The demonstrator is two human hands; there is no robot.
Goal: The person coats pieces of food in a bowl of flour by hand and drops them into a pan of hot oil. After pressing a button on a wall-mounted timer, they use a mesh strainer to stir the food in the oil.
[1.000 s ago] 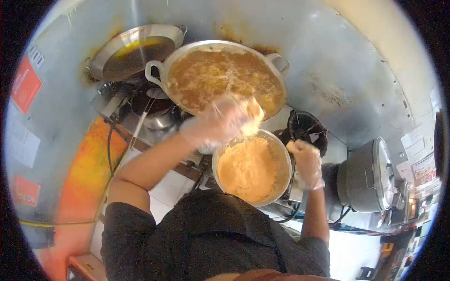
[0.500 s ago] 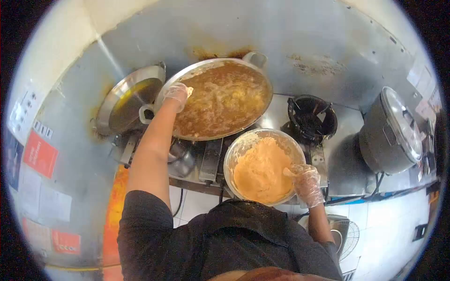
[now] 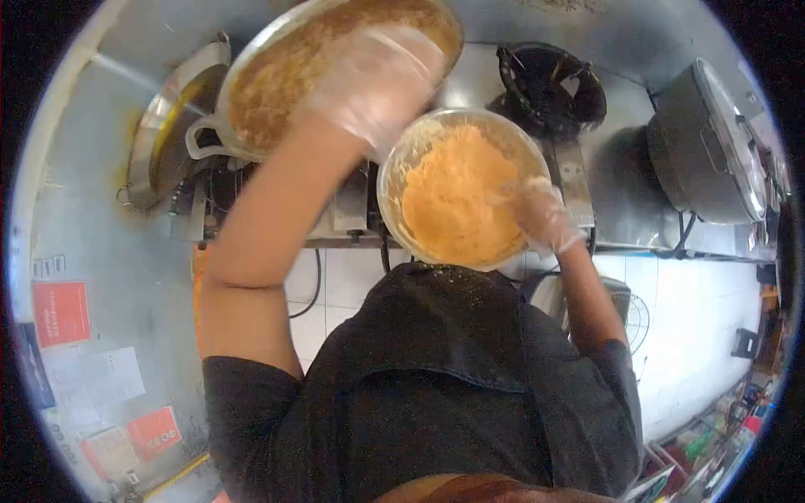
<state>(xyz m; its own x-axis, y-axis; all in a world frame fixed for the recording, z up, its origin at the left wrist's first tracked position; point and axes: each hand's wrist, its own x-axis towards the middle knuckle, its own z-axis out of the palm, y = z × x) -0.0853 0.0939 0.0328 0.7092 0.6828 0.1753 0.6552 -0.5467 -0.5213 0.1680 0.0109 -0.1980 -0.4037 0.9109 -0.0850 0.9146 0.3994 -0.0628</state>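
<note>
A round metal bowl (image 3: pixel 388 191) holds an orange batter-like mix (image 3: pixel 457 197). My left hand (image 3: pixel 381 80), in a clear plastic glove, is over the near right part of a wide pan (image 3: pixel 220 109) of bubbling brown oil; it is smeared by motion, and its fingers cannot be made out. My right hand (image 3: pixel 541 214), gloved too, is at the right side of the bowl, its fingers bunched over the mix. Whatever lies between those fingers is too blurred to name.
Left of the big pan leans a smaller pan (image 3: pixel 155 159). A black burner (image 3: pixel 558 92) stands behind the bowl to the right, and a large lidded pot (image 3: pixel 700 138) at the far right. A grey wall closes off the left.
My left hand has moved right across the pan, toward the bowl. My right hand stays at the bowl's right side. The view has tilted down, so the pans and bowl sit higher.
</note>
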